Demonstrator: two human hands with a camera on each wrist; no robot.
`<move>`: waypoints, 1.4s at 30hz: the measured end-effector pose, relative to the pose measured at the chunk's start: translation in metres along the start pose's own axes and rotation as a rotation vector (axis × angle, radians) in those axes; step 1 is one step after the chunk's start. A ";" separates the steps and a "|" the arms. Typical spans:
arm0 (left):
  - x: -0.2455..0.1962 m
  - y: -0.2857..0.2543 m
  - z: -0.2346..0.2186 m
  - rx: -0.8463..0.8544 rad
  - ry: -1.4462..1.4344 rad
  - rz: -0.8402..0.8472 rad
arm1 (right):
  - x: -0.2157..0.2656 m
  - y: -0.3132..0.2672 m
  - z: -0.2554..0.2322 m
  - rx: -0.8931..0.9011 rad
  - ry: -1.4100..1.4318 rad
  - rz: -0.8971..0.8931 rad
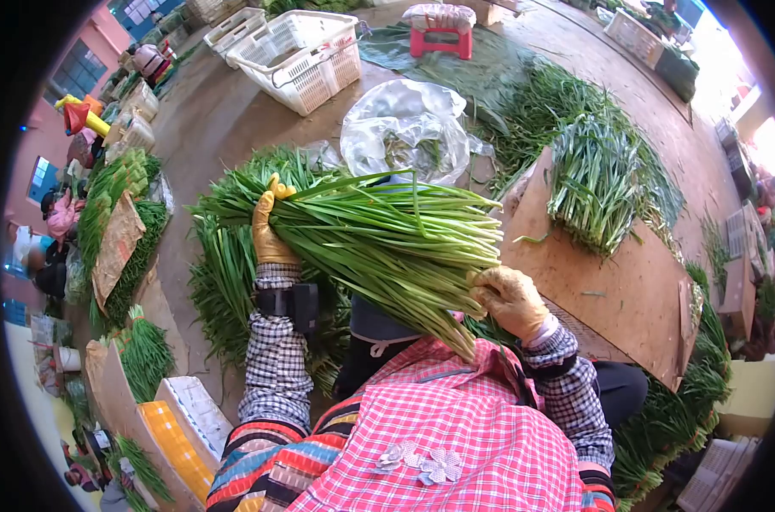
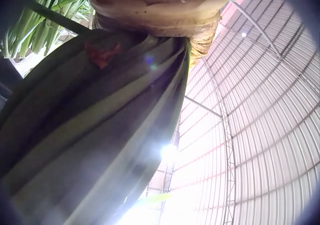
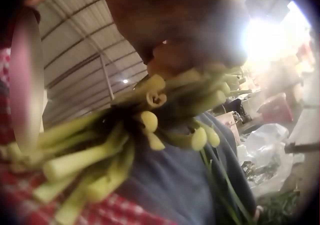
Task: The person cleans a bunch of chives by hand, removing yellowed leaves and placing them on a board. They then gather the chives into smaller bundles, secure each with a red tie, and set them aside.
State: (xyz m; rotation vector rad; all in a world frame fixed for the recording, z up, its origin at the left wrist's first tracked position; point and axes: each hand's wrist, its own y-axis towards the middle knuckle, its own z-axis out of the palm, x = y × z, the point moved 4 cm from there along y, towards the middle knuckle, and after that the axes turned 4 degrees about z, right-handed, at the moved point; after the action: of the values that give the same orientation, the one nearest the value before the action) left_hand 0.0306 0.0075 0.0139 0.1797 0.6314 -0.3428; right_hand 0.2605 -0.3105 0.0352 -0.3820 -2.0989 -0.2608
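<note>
A large bunch of long green stalks [image 1: 387, 230] lies across the front of the body, leafy ends at left, pale cut ends at right. My gloved left hand [image 1: 272, 224] grips it near the leafy end, thumb and fingers curled round it; in the left wrist view the glove [image 2: 155, 15] sits over the dark leaves [image 2: 100, 115]. My gloved right hand [image 1: 511, 300] is at the pale ends, its fingers bent against the lower stalks. In the right wrist view, the blurred hand [image 3: 175, 25] is right above the cut ends [image 3: 150, 120]; its fingertips are mostly hidden.
Beyond the bunch are a clear plastic bag [image 1: 404, 128], a white crate [image 1: 306, 64] and a red stool [image 1: 441, 38]. At right, more greens [image 1: 597, 183] lie on a brown board [image 1: 609, 290]. Further leafy piles [image 1: 221, 290] stand below the bunch and at the far left.
</note>
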 end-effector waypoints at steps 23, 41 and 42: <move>0.004 0.000 -0.019 -0.079 0.087 -0.048 | -0.044 -0.025 0.013 -0.209 0.617 0.355; 0.009 -0.001 -0.027 -0.115 0.038 -0.101 | -0.137 -0.086 -0.019 0.380 -1.048 0.903; 0.009 0.000 -0.028 -0.108 0.024 -0.107 | -0.132 -0.086 -0.021 0.407 -1.065 0.932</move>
State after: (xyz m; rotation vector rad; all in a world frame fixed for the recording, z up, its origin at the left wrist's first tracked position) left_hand 0.0219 0.0123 -0.0138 0.0463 0.6827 -0.4089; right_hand 0.3107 -0.4194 -0.0694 -1.3874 -2.5626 1.1192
